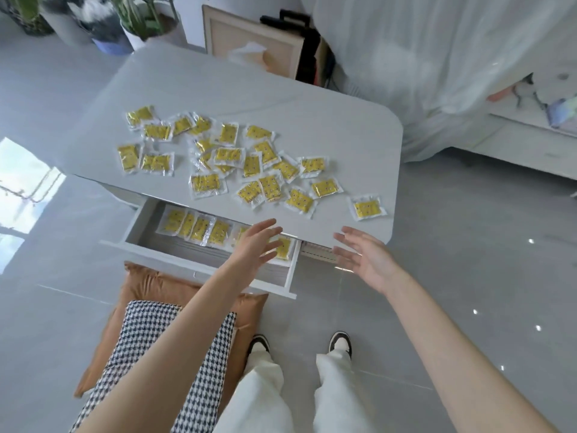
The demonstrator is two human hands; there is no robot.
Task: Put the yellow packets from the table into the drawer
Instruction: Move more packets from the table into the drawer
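Biggest thing first: the worktop [218, 89], pale grey with rounded corners. The drawer [175, 260] is pulled out from under its near edge, toward the left side. The packets [229, 156] are scattered loose across the middle and left of the worktop. Some overlap, and a few run down close to the near edge. A short row [195, 228] of them is already lying along the back of the drawer, so I'd guess only a small part of the job is done.

My left hand [256, 245] is above the right end of the drawer, fingers straight and spread, nothing in it. My right hand [365, 254] is just off the near edge by the right front corner, palm turned inward, also loose and empty. One lone packet [367, 207] sits by itself near that corner, apart from the rest.

What worries me: these look like slick plastic sleeves, so if I grab a fat handful some will probably squirt out. Anything that slips off the edge where there's no drawer below goes to the floor [437, 245]. That lone one is the prime candidate, since the drawer doesn't reach under that corner. Dumping a bunch onto the tidy row could also knock it into a mess, and a heaped drawer might catch when I shut it.
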